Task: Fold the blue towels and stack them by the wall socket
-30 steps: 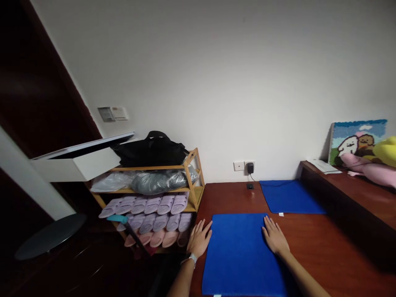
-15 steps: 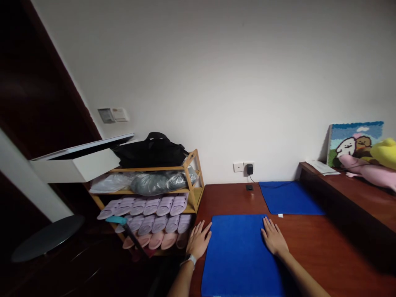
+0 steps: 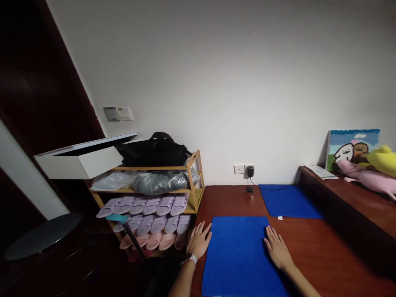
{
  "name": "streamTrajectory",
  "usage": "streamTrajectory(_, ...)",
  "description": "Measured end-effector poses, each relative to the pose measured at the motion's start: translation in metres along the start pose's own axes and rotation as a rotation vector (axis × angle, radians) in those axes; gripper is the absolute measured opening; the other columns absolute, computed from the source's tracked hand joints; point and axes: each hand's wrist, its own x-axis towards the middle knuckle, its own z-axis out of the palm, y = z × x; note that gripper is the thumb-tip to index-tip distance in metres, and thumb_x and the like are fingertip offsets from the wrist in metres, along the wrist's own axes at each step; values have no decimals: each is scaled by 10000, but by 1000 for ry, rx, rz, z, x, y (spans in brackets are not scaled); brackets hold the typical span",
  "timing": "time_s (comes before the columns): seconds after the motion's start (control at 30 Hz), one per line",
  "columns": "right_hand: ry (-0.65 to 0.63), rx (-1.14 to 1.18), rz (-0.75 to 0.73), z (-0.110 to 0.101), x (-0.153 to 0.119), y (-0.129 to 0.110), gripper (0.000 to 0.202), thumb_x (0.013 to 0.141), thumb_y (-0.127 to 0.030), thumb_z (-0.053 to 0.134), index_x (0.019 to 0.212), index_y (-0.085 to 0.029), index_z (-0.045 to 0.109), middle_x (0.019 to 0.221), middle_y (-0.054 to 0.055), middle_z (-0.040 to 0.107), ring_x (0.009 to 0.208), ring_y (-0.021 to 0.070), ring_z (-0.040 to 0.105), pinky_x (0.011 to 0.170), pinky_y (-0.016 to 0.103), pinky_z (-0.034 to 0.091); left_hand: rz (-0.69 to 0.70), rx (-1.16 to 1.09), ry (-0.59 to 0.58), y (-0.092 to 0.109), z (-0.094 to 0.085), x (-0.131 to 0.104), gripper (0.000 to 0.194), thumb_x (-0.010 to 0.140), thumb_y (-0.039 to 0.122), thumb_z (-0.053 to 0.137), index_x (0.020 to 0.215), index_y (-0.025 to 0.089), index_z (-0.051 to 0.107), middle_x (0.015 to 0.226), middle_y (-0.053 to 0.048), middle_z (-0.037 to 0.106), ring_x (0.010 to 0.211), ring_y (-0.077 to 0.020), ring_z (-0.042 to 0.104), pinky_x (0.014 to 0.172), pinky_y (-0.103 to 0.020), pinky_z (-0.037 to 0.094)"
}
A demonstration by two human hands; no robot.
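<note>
A blue cloth [image 3: 239, 255] lies flat on the reddish-brown wooden table [image 3: 312, 247] in front of me. At its left edge rests my left hand [image 3: 199, 241], palm down with fingers spread, a watch on the wrist. My right hand [image 3: 278, 248] is by the cloth's right edge, fingers stretched out and slightly apart, holding nothing. Whether the right palm presses on the cloth or hovers just over it, I cannot tell. Farther back on the right lies a second blue cloth [image 3: 291, 202] with a small white tag.
A wooden shoe rack [image 3: 198, 198] with rows of slippers [image 3: 151, 206] and a black bag [image 3: 154, 152] stands left of the table. A black charger [image 3: 250, 171] is in the wall socket. The raised ledge at right bears a pink plush toy [image 3: 368, 175] and a picture [image 3: 355, 144].
My right hand has shifted slightly right and down along the cloth's edge. The left hand stays about where it was. The view has turned a little.
</note>
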Motion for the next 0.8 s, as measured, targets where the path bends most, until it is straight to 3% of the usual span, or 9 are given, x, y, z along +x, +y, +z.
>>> streamTrajectory(0.33,28,-12,5,0,-12,-5,721,1036,-508,170,1648,-135,254,1713,31,242,1596,211,181,1315,420,140,-10,23,-24,4,-7,1,510,1062,494,377,1546,375,487,1651,-35,455,1532,-239,383,1262,-456,280)
streamTrajectory(0.8,-25,-27,29,-11,-13,-14,730,1032,-489,160,1653,-110,207,1726,35,181,1606,203,127,1313,413,99,-8,33,-42,2,-5,5,526,1063,518,354,1553,371,478,1656,-23,447,1532,-246,381,1266,-454,263)
